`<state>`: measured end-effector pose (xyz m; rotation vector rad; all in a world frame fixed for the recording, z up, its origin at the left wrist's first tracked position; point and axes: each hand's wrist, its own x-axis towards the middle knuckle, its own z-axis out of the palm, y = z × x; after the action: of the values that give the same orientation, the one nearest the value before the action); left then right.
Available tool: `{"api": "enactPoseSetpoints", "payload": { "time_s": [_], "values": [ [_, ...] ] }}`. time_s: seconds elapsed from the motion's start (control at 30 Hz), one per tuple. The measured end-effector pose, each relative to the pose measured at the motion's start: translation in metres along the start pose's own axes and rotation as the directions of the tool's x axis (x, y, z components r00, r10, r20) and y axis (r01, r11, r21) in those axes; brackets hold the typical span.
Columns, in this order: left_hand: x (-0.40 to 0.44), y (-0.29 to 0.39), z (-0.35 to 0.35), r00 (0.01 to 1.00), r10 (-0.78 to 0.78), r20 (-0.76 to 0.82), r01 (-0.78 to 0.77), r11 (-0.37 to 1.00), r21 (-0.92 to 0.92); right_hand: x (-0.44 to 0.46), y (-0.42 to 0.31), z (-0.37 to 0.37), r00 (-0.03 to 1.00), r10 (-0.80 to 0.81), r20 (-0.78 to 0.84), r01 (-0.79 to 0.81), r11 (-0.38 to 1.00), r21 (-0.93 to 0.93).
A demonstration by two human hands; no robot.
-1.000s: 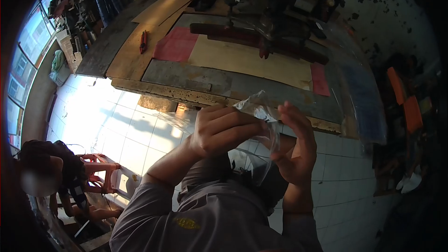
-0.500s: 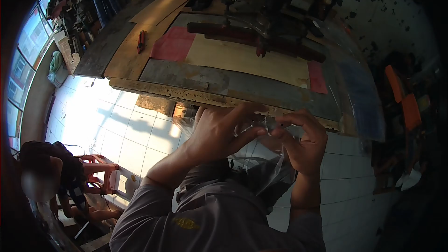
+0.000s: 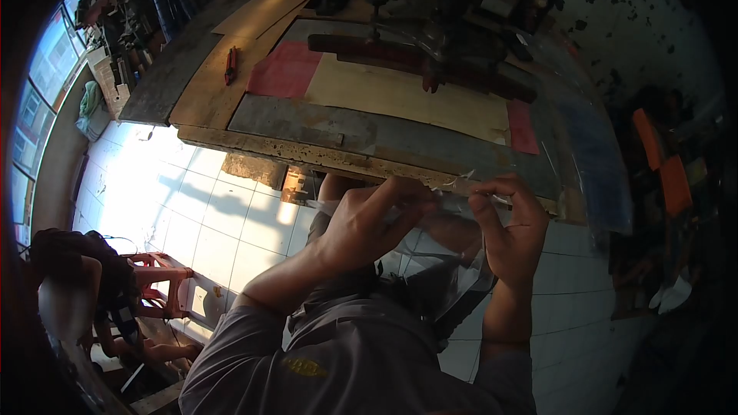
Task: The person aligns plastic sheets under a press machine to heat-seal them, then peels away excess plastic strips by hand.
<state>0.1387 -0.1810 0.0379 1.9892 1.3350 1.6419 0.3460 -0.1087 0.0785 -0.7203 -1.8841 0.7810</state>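
Note:
A clear plastic sheet [image 3: 453, 267] hangs from my two hands in front of the bench edge; whether it is a single film or a bag, I cannot tell. My left hand [image 3: 367, 223] pinches its upper edge between thumb and curled fingers. On the other side, my right hand [image 3: 509, 227] grips the same edge between thumb and forefinger. A short stretch of plastic spans the gap between the fingertips. Beyond the hands, a cream strip [image 3: 400, 96] with red-pink ends lies on the grey bench plate [image 3: 292, 119], under a dark metal machine bar [image 3: 369, 52].
The worn wooden bench edge [image 3: 307, 155] runs just beyond my hands. A red cutter [image 3: 231, 66] lies on brown board at the left. Blue-tinted plastic sheets [image 3: 592, 161] drape over the bench's right side. Another person [image 3: 73, 292] is at lower left, beside a red stool [image 3: 165, 284].
My hands have drawn slightly apart, the right one shifting a little to the right. The plastic's edge now spans a wider gap between the fingertips.

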Motion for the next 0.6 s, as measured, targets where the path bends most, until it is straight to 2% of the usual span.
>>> {"api": "enactPoseSetpoints", "payload": {
  "time_s": [0.07, 0.17, 0.3, 0.37, 0.47, 0.6],
  "values": [
    [-0.002, 0.0, 0.0, 1.0, 0.014, -0.013, -0.013, 0.997, 0.08, 0.001, 0.001, -0.001, 1.0, 0.018, 0.003, -0.018, 1.0, 0.012],
    [0.002, 0.004, -0.001, 1.0, 0.004, 0.001, -0.004, 0.999, 0.035, 0.002, 0.002, 0.0, 0.999, 0.049, 0.006, -0.049, 0.997, 0.057],
    [-0.003, -0.006, 0.0, 0.995, -0.095, 0.028, 0.095, 0.995, -0.006, 0.004, 0.001, -0.002, 0.998, 0.062, -0.007, -0.062, 0.995, 0.076],
    [-0.005, -0.013, 0.001, 0.991, -0.133, 0.029, 0.134, 0.99, -0.036, 0.006, 0.0, -0.003, 0.998, 0.057, -0.023, -0.055, 0.997, 0.055],
    [-0.006, -0.015, 0.001, 0.994, -0.111, 0.003, 0.111, 0.994, 0.01, 0.009, 0.001, -0.002, 0.999, 0.025, -0.036, -0.026, 1.0, -0.01],
    [-0.002, -0.016, 0.005, 0.99, -0.125, -0.06, 0.123, 0.991, -0.045, 0.01, 0.002, -0.004, 0.999, 0.028, -0.038, -0.03, 0.999, -0.043]
  ]
}}
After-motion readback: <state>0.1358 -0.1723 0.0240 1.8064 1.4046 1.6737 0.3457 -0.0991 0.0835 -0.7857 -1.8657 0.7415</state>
